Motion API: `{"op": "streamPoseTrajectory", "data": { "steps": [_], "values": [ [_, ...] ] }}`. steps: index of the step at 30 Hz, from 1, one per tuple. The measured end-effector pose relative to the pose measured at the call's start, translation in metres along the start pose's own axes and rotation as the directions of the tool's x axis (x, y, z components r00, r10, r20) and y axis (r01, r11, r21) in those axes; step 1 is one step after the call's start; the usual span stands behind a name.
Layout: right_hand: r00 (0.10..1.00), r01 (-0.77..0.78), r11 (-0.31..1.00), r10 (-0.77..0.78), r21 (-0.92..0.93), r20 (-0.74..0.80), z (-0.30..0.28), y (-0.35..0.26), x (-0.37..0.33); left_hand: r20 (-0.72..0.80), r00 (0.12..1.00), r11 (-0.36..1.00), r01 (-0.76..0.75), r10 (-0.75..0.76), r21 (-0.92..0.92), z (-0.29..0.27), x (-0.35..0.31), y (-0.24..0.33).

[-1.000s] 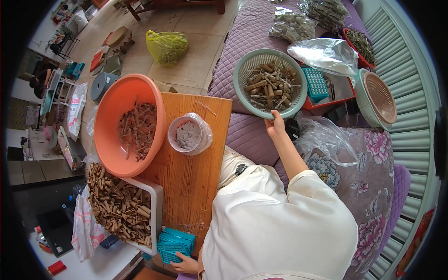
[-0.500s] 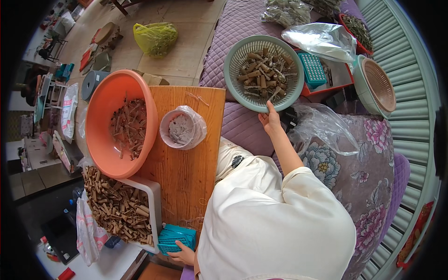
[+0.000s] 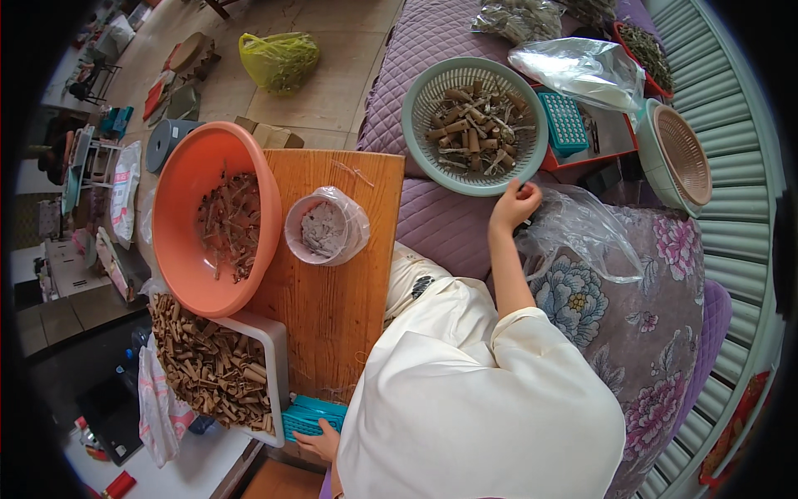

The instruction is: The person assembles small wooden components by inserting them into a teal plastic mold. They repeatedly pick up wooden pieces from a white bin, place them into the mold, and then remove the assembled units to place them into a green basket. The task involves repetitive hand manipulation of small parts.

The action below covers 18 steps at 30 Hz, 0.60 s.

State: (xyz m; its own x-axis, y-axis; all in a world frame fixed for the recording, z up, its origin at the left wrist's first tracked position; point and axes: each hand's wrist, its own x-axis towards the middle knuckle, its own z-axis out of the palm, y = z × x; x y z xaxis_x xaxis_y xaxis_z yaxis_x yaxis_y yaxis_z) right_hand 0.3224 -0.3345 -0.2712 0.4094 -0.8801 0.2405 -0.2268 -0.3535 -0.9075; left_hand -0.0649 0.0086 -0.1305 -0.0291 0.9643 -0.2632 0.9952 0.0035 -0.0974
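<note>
My right hand (image 3: 514, 206) is at the near rim of a grey-green colander (image 3: 413, 148), its fingers curled together. Whatever those fingers pinch, if anything, is too small to make out. Short brown paper rolls and dry, pale stems (image 3: 478, 129) lie in the colander. Down by the table's near corner, my left hand (image 3: 319, 441) has its fingers apart against teal plastic trays (image 3: 309, 413). My sleeve covers part of them. Beside them, a white bin (image 3: 278, 366) is heaped with brown paper rolls (image 3: 212, 362).
On the wooden table (image 3: 320, 333) are an orange basin (image 3: 174, 241) of dry stems and a lined tub (image 3: 353, 241) of greyish matter. A clear plastic bag (image 3: 582, 233) lies by my right wrist. Behind it are a teal perforated rack (image 3: 565, 125) and nested baskets (image 3: 683, 154).
My right hand has come off the colander's underside toward the right, and its fingers have curled in. My left hand has dropped slightly along the teal trays, with its fingers spread more.
</note>
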Motion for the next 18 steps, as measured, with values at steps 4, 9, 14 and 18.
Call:
{"op": "streamPoseTrajectory", "data": {
  "steps": [4,9,14,18],
  "values": [
    [0.819,0.548,0.823,-0.493,-0.148,0.292,-0.004,-0.014,0.059,0.042,0.999,0.999,-0.025,0.027,-0.046,0.006,0.014,-0.006],
    [0.497,0.849,0.444,-0.486,-0.286,0.719,0.012,-0.029,0.096,-0.084,0.994,0.994,-0.071,0.064,-0.084,0.036,0.041,-0.037],
    [0.394,0.900,0.286,-0.207,-0.330,0.896,0.026,-0.037,0.100,-0.148,0.989,0.989,-0.010,-0.012,-0.148,0.038,0.043,-0.038],
    [0.361,0.907,0.253,-0.057,-0.336,0.931,0.028,-0.047,0.101,-0.172,0.985,0.989,-0.015,-0.010,-0.145,0.032,0.037,-0.036]
  ]
}}
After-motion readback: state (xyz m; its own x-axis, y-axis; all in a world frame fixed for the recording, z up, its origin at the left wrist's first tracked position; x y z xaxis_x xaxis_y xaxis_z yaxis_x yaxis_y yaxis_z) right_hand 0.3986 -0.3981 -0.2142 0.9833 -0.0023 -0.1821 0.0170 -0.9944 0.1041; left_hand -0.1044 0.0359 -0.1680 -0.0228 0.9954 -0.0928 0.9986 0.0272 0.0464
